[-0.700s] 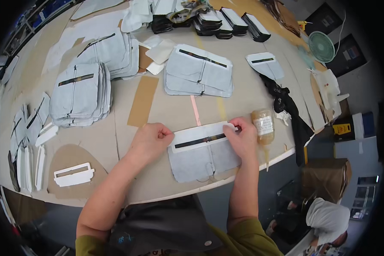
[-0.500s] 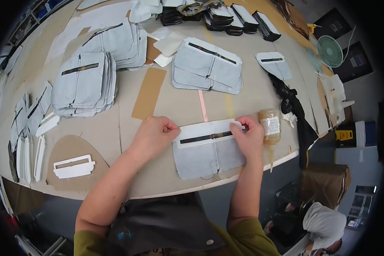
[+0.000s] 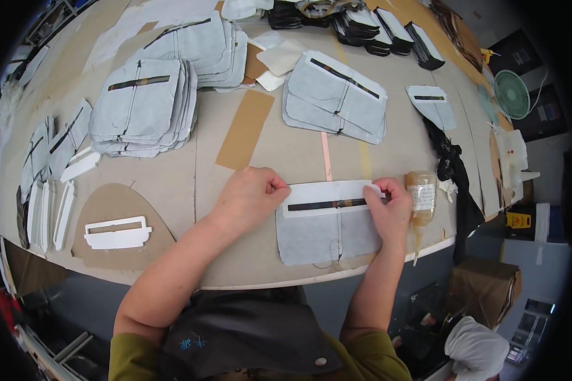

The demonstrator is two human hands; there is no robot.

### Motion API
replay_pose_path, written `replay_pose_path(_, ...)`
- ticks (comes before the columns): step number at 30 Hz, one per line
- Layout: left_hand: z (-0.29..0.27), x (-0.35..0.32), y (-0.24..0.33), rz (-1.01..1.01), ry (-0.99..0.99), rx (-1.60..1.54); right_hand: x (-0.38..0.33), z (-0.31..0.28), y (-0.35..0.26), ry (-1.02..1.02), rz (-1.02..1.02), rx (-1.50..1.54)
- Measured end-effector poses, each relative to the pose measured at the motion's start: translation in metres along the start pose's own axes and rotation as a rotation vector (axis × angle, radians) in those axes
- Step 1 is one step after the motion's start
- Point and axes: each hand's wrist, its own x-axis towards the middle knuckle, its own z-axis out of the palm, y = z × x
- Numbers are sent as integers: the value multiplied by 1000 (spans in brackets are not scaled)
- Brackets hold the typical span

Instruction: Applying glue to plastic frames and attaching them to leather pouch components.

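A light grey fabric panel lies near the table's front edge. Along its top sits a white frame-shaped piece around a dark zipper strip. My left hand is closed in a pinch at the upper left corner of the white piece. At the upper right corner my right hand grips the same piece, thumb on top and fingers curled behind. A glue bottle with an amber body lies just right of my right hand, its nozzle toward the table edge.
Stacks of grey zippered panels stand at the left, with another stack ahead. A white frame rests on a brown board. Black cloth hangs at the right; a person sits beyond the edge.
The whole view has shifted, so the table's things appear further right. Both hands stay at the upper corners of the white piece, with little visible movement against the panel.
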Motion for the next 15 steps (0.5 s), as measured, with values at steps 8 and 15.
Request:
replay_pose_path(8, 5, 0, -2, 68, 51, 94, -1, -1, -2, 1, -13, -21)
replay_pose_path(15, 18, -4, -12, 288, 198, 223, 0, 0, -4, 6, -10, -20)
